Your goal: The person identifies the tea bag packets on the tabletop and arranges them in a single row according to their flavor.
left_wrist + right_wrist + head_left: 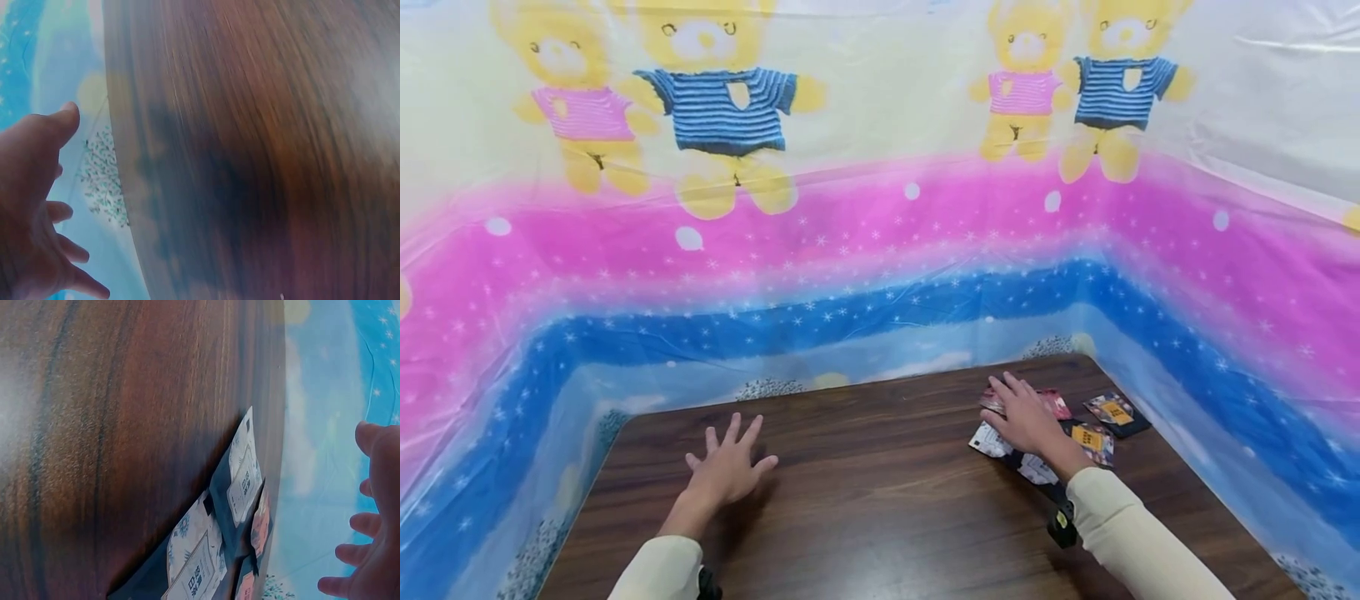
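Observation:
My left hand [726, 468] is held over the left part of the brown wooden table, fingers spread and holding nothing. In the left wrist view, that hand [37, 206] appears at the left edge. My right hand [1028, 421] is over a group of small flat packets, its fingers extended. White-and-black packets [244, 481] with printed labels lie beneath it, partly hidden in the head view. Just beyond the fingers shows a red packet [1056, 404]. Beside the wrist lies a packet with a yellow label [1093, 442]; a similar dark packet [1116, 412] lies farther right.
The wooden table [850, 483] has rounded far corners. A printed cloth [850, 242] with bears and pink and blue bands hangs around its back and sides. Dark wrist straps carry a small device [1062, 527] under the right wrist.

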### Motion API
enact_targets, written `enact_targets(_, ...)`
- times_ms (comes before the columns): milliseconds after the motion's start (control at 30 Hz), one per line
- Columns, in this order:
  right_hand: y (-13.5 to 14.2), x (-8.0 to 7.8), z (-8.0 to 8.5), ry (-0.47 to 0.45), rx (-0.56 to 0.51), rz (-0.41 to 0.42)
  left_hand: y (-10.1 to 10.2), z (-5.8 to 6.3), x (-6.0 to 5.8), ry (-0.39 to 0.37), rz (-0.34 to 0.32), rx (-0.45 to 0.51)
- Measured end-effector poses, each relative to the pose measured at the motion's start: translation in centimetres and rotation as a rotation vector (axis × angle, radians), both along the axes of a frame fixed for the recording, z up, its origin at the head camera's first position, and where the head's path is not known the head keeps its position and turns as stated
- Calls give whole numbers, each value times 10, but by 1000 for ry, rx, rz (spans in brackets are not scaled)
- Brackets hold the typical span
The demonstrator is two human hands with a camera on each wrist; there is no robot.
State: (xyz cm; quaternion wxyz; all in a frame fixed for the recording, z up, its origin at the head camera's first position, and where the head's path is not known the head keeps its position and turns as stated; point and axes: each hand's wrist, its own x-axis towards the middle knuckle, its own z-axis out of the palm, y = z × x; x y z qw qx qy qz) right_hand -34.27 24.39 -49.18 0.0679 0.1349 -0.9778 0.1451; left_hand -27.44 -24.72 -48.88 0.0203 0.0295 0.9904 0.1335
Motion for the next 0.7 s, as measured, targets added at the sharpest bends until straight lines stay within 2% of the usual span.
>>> enact_targets(167, 5, 6, 1, 23, 20, -14, 14, -1, -3, 96, -65, 23)
enact_targets(433, 14, 12, -6, 86, 23, -24, 44, 0, -15, 220, -147, 51)
enact_targets(700, 23, 22, -12, 100, 17, -46, 87, -4, -30, 244, -222, 87)
